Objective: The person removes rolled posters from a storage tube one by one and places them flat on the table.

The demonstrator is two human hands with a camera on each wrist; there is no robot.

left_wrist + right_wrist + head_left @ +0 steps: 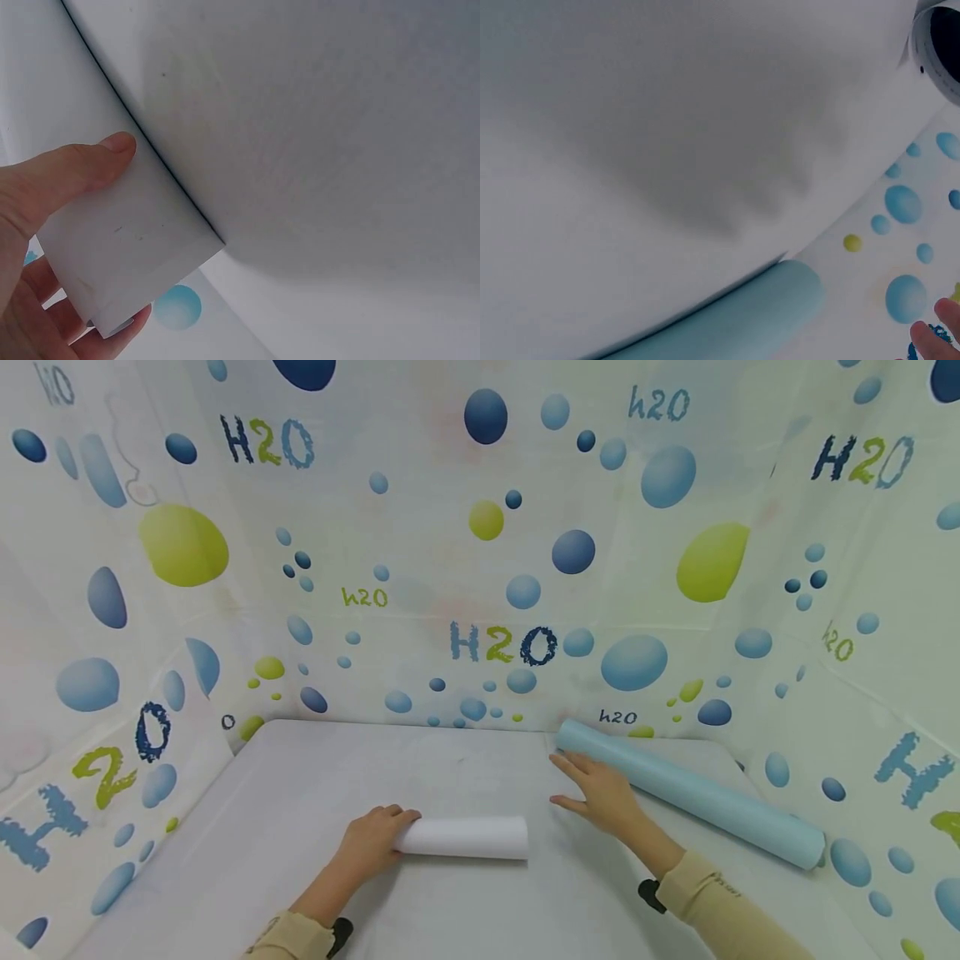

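Observation:
A white paper roll [472,838] lies crosswise near the middle of the table. My left hand [375,845] grips its left end, and in the left wrist view the thumb [112,154] presses on the top while the fingers curl under the edge. The roll's dark hollow end [946,45] shows in the right wrist view. My right hand [603,795] is spread in the air, holding nothing. Beside it, to the right, a longer light blue roll [697,793] lies slanted on the table; whether the hand touches it I cannot tell.
The white table [315,777] meets a curtain-like backdrop [420,543] printed with bubbles and H2O lettering, which closes in the back and both sides. The blue roll runs from the back edge toward the right side of the table.

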